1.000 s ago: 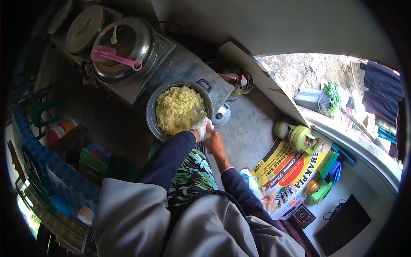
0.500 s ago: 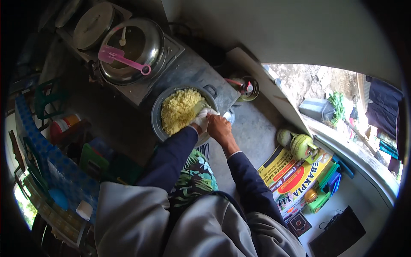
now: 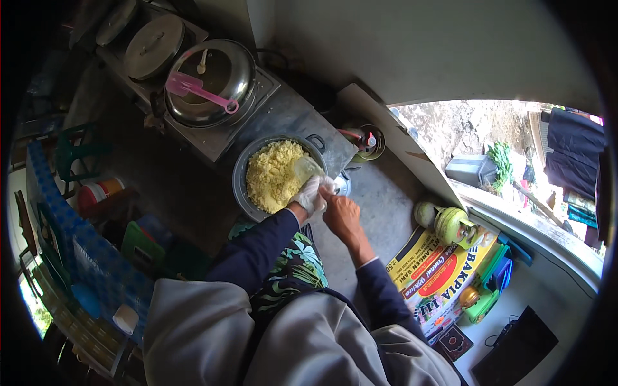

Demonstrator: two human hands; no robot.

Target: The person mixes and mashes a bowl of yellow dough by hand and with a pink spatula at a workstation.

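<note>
your gloved left hand (image 3: 311,195) grasps a clear scoop (image 3: 305,167) at yellow crumbs (image 3: 270,175) in the pot (image 3: 240,188); right hand (image 3: 342,215) meets it, likely for leverage; its hold: can't tell.

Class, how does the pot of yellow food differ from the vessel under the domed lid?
The pot is open; the lidded vessel is covered. The pot shows crumbly yellow food; the lidded vessel's contents are unclear. The pot looks dull grey; the lidded vessel looks shiny, bearing a pink spatula. Both look round.

1 head cam, wide fisheye, facing down, mid-range, pot (image 3: 239,183) approx. ctr. of frame
</note>
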